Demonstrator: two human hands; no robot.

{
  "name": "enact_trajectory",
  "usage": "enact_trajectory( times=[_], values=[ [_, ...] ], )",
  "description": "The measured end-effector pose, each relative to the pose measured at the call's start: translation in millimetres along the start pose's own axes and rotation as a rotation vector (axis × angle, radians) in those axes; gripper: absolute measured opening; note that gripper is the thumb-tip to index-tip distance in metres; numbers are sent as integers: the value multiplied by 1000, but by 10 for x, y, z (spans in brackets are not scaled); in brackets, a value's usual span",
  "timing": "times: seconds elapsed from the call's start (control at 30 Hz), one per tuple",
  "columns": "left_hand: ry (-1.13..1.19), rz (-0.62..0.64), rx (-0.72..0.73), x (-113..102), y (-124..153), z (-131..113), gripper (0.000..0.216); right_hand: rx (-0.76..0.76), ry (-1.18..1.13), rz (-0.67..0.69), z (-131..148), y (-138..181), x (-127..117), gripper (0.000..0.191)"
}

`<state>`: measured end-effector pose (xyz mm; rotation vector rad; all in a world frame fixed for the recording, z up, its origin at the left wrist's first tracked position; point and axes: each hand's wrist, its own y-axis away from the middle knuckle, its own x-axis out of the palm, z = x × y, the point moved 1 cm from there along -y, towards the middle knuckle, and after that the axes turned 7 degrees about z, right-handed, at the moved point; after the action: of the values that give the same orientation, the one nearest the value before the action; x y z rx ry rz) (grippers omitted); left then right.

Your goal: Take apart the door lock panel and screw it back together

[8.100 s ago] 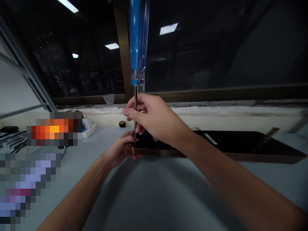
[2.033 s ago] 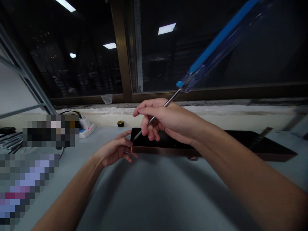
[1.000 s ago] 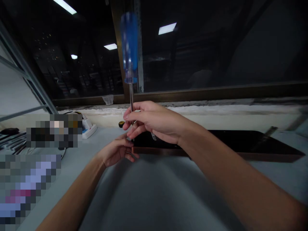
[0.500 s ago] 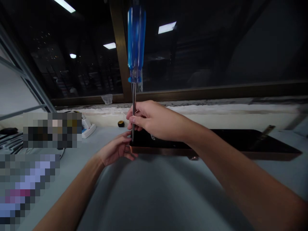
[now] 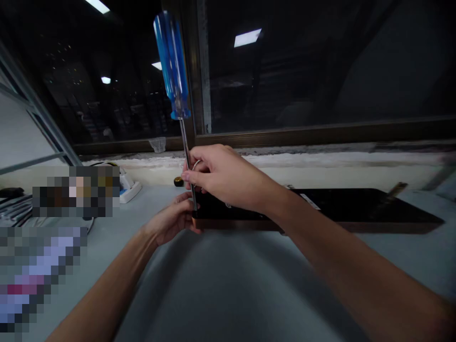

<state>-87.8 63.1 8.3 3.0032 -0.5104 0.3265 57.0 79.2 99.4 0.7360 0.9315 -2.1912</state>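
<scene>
A screwdriver (image 5: 171, 66) with a clear blue handle stands nearly upright, its handle tilted to the left. My right hand (image 5: 217, 173) pinches its metal shaft between thumb and fingers. The tip meets the left end of a long black flat panel (image 5: 342, 204) with copper-brown sides, lying on the table. Around that left corner my left hand (image 5: 174, 218) is closed, thumb beside the tip and fingers along the edge below. Whatever lies right under the tip is too small to make out. My right forearm hides part of the panel's middle.
A small black and gold round piece (image 5: 178, 181) sits behind the hands by the wall. At the left are a white power strip (image 5: 131, 190), cables and a grey metal frame (image 5: 35, 114). A dark window with a brown frame (image 5: 285, 135) rises behind. A narrow brownish strip (image 5: 397, 190) lies on the panel's right part.
The screwdriver's handle has tilted to the left while its tip stays at the panel's corner. My left fingers, spread before, have closed in around the corner. My right hand has shifted slightly left.
</scene>
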Motion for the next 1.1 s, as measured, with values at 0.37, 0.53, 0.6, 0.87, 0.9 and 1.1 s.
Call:
enact_trajectory(
  times=[0.37,0.53,0.6,0.87,0.9,1.1],
  values=[
    [57,4,-14,-56,-11,40,18,-19,-168,193,5,83,-65,21],
    [76,5,-9,-65,-11,48,16,-37,-306,256,-51,86,-70,23],
    [74,-12,-1,-52,-8,42,18,-45,-341,266,-69,77,-71,20],
    [71,-26,-11,-32,-31,41,14,-115,-83,61,-27,42,-56,3],
    [72,-28,-10,-29,-32,40,13,-117,-21,8,-11,37,-47,7],
    [64,-13,-11,-7,-19,26,13,-73,158,-159,31,6,5,21]
  ],
)
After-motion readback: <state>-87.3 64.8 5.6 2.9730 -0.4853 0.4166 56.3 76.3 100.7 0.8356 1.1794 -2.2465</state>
